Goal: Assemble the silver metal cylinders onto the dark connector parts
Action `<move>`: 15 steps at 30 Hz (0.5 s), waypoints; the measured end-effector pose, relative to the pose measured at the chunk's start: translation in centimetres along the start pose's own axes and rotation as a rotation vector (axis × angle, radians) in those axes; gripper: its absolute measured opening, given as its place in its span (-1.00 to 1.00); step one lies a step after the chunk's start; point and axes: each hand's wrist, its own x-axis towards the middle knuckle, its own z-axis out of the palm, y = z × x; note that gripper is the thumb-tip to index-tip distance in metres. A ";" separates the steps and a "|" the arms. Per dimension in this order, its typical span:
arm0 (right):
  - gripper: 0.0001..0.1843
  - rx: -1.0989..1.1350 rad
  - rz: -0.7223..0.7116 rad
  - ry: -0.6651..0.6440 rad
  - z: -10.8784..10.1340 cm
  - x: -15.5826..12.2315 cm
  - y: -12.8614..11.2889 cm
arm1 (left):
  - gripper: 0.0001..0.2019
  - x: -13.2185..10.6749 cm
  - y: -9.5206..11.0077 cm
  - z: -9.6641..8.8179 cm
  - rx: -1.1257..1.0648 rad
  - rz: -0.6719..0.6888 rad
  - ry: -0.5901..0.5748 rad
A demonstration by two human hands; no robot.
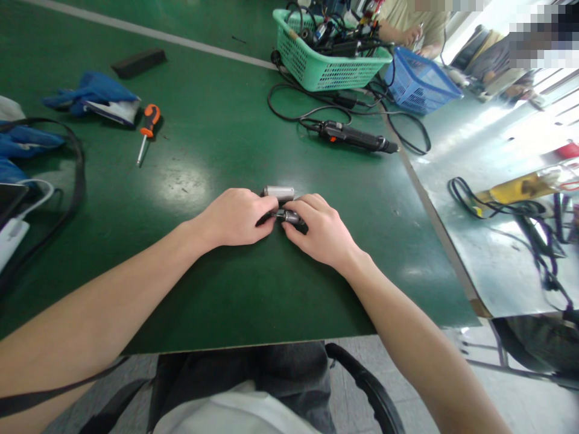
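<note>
While the R hand [323, 228] has a small metal part [293, 217] pinched btwn thumb & fingers, the L hand [237, 217] sits at the part's dark L end; can't tell if the L fingers grip it or just touch it. The part is in from the middle of the desk's [253, 289] front edge, in the gap btwn both hands' fingertips. A silver cylinder [281, 193] lies just beyond, approx. parallel w/ that edge.

Both hands are backs-up, fingers curled in, facing each other; the forearms cross the front edge from L & R and converge.

Hard to see: the part's R end runs under the R fingers, its dark L end blends w/ shadow, and the L hand covers a bit of the cylinder. Can't tell whether cylinder & fingers touch. Black power screwdriver [357, 137] lies near the desk's R edge, tip toward it; orange-handled screwdriver [148, 131] is toward the far L corner. White device [11, 241] by the L side is cut off.
</note>
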 end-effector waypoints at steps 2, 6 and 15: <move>-0.78 -0.004 0.003 -0.002 0.0 0.0 0.0 | -0.76 0.0 0.0 0.0 0.005 -0.004 -0.005; -0.77 -0.002 -0.003 -0.003 0.1 0.0 0.1 | -0.77 0.0 0.0 0.0 0.020 -0.001 -0.005; -0.78 0.001 -0.008 0.004 -0.1 0.0 0.0 | -0.77 0.0 -0.1 0.1 0.024 0.006 -0.004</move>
